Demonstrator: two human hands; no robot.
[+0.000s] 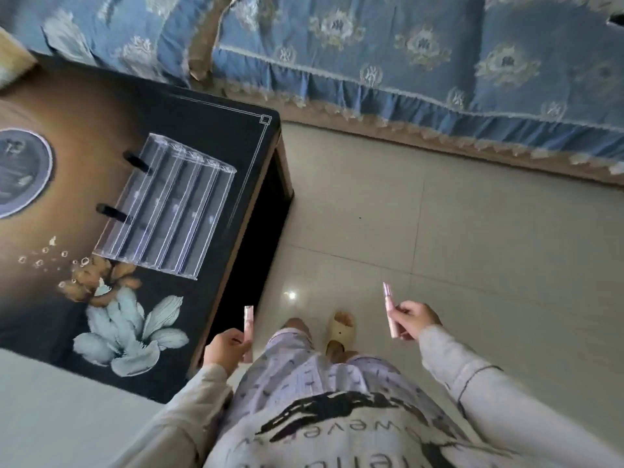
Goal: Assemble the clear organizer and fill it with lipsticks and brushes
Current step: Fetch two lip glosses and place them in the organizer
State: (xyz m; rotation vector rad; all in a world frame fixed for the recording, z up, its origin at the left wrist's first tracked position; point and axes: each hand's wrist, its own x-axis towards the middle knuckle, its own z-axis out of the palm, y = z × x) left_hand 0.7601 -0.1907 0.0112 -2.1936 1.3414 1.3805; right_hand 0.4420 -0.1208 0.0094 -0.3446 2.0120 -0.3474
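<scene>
The clear stepped organizer [169, 207] stands on the dark flowered table top [101, 315] at the left, with two black items [136, 162] poking out at its far side. My left hand [226, 347] grips a pink lipstick tube [248, 327] just off the table's right edge. Out over the floor, my right hand [413, 319] pinches a second pink tube [390, 309], pointing up and away from me. Both hands are well below the organizer in the view and apart from it.
A blue patterned bedspread [405, 62] with a lace hem fills the top. Pale tiled floor [472, 231] lies between bed and table. A round blue disc [20, 170] sits at the table's left. My foot in a beige slipper [339, 329] is on the floor.
</scene>
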